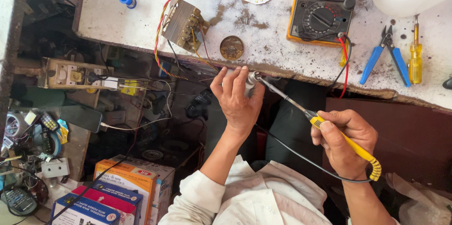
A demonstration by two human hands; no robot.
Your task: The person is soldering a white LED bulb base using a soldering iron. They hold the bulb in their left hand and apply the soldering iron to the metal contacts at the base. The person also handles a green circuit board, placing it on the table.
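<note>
Your left hand (239, 100) has its fingers clamped around a small metal bulb base (252, 80) at the edge of the desk (282, 60). Your right hand (346, 142) grips a yellow soldering iron (329, 131), fingers wrapped tight, tip touching the base. A multimeter (322, 13) and blue pliers (387, 55) lie beyond.

The left hand (238, 98) is raised on a bent forearm, back toward the camera, fingers curled shut in a grip. The right hand (346, 142) sits lower and to the side, fingers pinched closed, wrist slightly bent.
</note>
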